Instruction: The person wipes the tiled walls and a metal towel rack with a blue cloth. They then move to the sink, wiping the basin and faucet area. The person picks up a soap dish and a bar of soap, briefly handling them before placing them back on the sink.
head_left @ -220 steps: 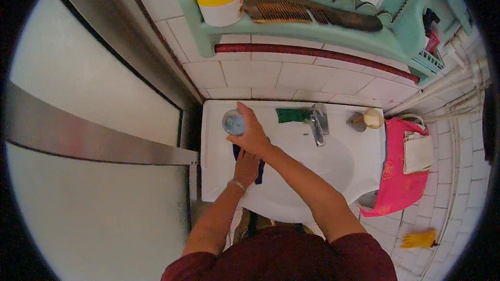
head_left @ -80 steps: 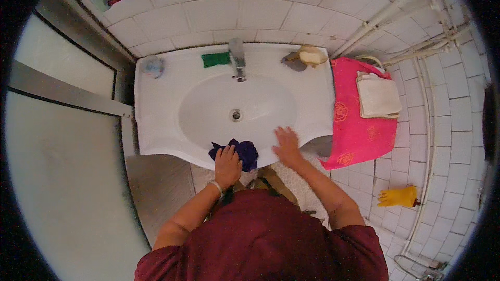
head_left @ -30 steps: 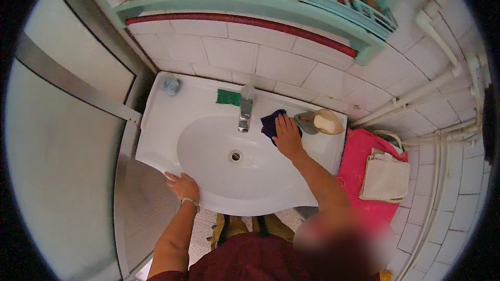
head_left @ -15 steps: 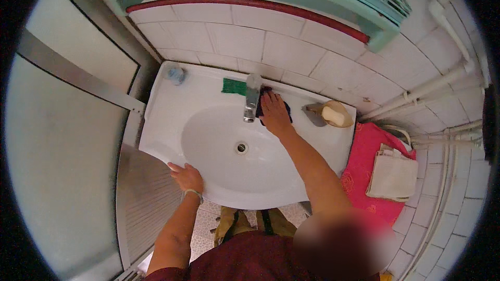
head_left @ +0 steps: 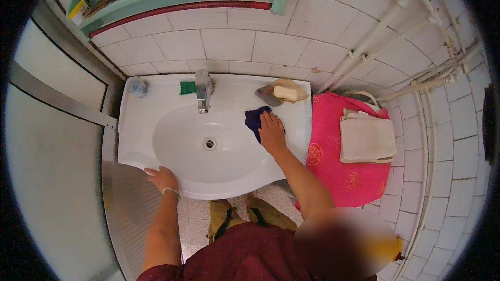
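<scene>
A dark blue cloth lies bunched on the right part of the white sink, beside the basin. My right hand presses down on this cloth, fingers over it and holding it against the surface. At the sink's front left edge, my left hand rests on the rim with its fingers stretched out and no loose object in it. Behind the basin stands a chrome faucet. A green scouring pad sits just left of it. A pale bar of soap lies in a beige soap dish at the back right.
A small bluish clear object stands in the sink's back left corner. To the right, a folded whitish cloth lies on a pink cover. A green shelf hangs above, and a frosted door panel flanks the left side.
My right hand has moved the dark cloth from beside the faucet rightward and nearer to me, onto the sink's right part. The left hand stays at the front edge. The view has shifted right.
</scene>
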Demonstrator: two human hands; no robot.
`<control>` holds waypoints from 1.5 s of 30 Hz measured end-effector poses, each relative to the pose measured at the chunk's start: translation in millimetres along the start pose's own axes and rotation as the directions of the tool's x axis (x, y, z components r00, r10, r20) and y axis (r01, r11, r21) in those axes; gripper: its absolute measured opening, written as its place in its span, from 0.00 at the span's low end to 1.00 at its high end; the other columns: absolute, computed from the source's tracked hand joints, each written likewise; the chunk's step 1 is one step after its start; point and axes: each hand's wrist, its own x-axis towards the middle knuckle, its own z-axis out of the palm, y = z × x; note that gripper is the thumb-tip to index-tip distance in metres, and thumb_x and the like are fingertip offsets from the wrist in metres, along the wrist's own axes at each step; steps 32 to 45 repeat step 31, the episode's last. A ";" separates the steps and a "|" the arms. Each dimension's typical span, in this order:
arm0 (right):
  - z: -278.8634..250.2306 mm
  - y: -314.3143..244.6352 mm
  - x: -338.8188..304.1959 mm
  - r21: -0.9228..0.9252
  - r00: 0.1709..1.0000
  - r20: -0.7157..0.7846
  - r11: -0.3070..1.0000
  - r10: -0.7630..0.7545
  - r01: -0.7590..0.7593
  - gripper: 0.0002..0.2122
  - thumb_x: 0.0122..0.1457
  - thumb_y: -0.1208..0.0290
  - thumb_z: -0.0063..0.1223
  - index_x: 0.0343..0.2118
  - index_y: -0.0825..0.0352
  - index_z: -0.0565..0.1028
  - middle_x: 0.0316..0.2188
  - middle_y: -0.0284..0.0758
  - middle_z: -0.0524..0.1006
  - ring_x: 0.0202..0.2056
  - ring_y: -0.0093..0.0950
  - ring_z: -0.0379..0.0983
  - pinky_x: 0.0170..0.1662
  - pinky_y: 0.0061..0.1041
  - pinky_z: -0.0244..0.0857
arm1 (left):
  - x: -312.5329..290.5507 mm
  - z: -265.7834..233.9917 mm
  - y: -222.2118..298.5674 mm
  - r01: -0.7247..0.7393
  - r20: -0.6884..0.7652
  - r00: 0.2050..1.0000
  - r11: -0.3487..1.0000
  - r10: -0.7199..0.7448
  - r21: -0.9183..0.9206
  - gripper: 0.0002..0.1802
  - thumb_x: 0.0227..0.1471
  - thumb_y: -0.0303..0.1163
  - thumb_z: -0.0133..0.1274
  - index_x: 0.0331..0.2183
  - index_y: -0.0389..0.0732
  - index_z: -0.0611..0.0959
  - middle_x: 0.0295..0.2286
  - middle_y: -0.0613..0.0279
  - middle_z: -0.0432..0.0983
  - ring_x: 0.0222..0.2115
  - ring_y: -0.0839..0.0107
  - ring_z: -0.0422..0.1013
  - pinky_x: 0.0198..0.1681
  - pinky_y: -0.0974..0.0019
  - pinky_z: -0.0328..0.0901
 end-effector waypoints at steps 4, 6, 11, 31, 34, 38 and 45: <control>-32.7 11.8 -31.4 -0.008 0.991 0.110 0.997 0.082 -0.081 0.24 0.53 0.69 0.52 0.53 0.72 0.65 0.57 0.42 0.63 0.58 0.40 0.56 0.60 0.40 0.48 | 31.9 63.6 -80.3 -0.133 0.007 0.991 0.959 0.135 0.250 0.39 0.56 0.39 0.44 0.60 0.32 0.47 0.47 0.35 0.59 0.41 0.44 0.68 0.43 0.52 0.67; -40.4 39.7 -54.8 -0.066 0.988 0.136 0.995 0.079 -0.070 0.24 0.53 0.70 0.51 0.54 0.73 0.65 0.57 0.43 0.63 0.58 0.41 0.56 0.61 0.40 0.48 | 25.6 75.2 -94.6 -0.147 0.028 0.989 0.944 0.145 0.295 0.39 0.56 0.40 0.44 0.60 0.33 0.46 0.46 0.36 0.59 0.41 0.45 0.68 0.42 0.52 0.68; -38.1 60.8 -71.0 -0.170 0.990 0.142 0.985 0.004 0.020 0.24 0.54 0.71 0.49 0.54 0.75 0.65 0.57 0.46 0.63 0.59 0.42 0.56 0.62 0.40 0.47 | 22.3 56.8 -71.2 -0.077 0.061 0.996 0.963 0.063 0.259 0.40 0.55 0.42 0.45 0.60 0.34 0.47 0.46 0.38 0.60 0.41 0.45 0.69 0.41 0.50 0.69; -67.2 -52.5 -130.4 0.334 0.772 0.371 0.850 -0.516 0.408 0.28 0.48 0.67 0.58 0.55 0.67 0.65 0.56 0.41 0.64 0.59 0.43 0.54 0.61 0.45 0.46 | -5.5 -51.1 23.9 0.288 0.128 0.953 0.952 -0.275 -0.101 0.42 0.52 0.42 0.50 0.60 0.39 0.50 0.47 0.44 0.60 0.45 0.46 0.66 0.47 0.52 0.65; -67.2 -52.5 -130.4 0.334 0.772 0.371 0.850 -0.516 0.408 0.28 0.48 0.67 0.58 0.55 0.67 0.65 0.56 0.41 0.64 0.59 0.43 0.54 0.61 0.45 0.46 | -5.5 -51.1 23.9 0.288 0.128 0.953 0.952 -0.275 -0.101 0.42 0.52 0.42 0.50 0.60 0.39 0.50 0.47 0.44 0.60 0.45 0.46 0.66 0.47 0.52 0.65; -67.2 -52.5 -130.4 0.334 0.772 0.371 0.850 -0.516 0.408 0.28 0.48 0.67 0.58 0.55 0.67 0.65 0.56 0.41 0.64 0.59 0.43 0.54 0.61 0.45 0.46 | -5.5 -51.1 23.9 0.288 0.128 0.953 0.952 -0.275 -0.101 0.42 0.52 0.42 0.50 0.60 0.39 0.50 0.47 0.44 0.60 0.45 0.46 0.66 0.47 0.52 0.65; -67.2 -52.5 -130.4 0.334 0.772 0.371 0.850 -0.516 0.408 0.28 0.48 0.67 0.58 0.55 0.67 0.65 0.56 0.41 0.64 0.59 0.43 0.54 0.61 0.45 0.46 | -5.5 -51.1 23.9 0.288 0.128 0.953 0.952 -0.275 -0.101 0.42 0.52 0.42 0.50 0.60 0.39 0.50 0.47 0.44 0.60 0.45 0.46 0.66 0.47 0.52 0.65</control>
